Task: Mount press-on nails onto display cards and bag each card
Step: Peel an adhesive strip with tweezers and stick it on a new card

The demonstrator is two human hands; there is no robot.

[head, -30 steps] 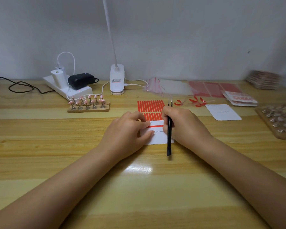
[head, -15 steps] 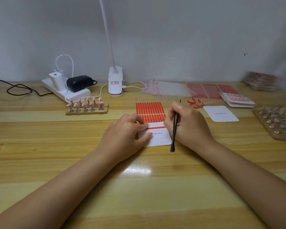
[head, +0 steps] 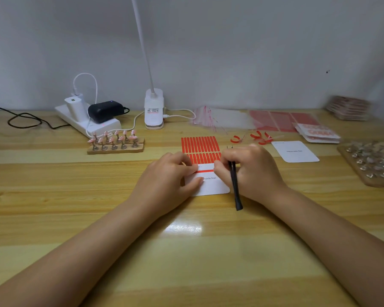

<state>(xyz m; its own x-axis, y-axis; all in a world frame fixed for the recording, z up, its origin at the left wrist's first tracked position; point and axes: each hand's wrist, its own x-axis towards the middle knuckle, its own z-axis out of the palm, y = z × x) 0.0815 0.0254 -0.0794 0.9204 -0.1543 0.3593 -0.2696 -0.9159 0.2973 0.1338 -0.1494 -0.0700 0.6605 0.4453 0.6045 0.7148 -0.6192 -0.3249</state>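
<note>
Nearest the viewer, both forearms reach over the wooden table (head: 53,196) toward a white display card (head: 211,187) lying flat at its centre. The left hand (head: 166,180) rests on the card's left part, thumb pressing its face and fingertips curled at a red strip (head: 205,171) that crosses the card. The right hand (head: 251,171) is closed around black tweezers (head: 235,187), handle end pointing back toward the viewer, while its fingertips meet the strip's right end (whether they pinch the strip or only press it cannot be told). Just behind the card lies a sheet of red adhesive strips (head: 200,148). To the card's right sits a second blank card (head: 295,151), with peeled red backing scraps (head: 258,138) between it and the sheet. Behind and left of the card, a small wooden stand holds pink press-on nails (head: 114,140); none is mounted yet. Further back behind the card are clear bags (head: 222,118), a clip lamp (head: 153,109) and a power strip (head: 87,120). Risk, as judged: the strip may set crooked or wrinkle if the card slides under uneven thumb pressure, and the tweezers, held alongside working fingers, could snag or lift the tape.
</note>
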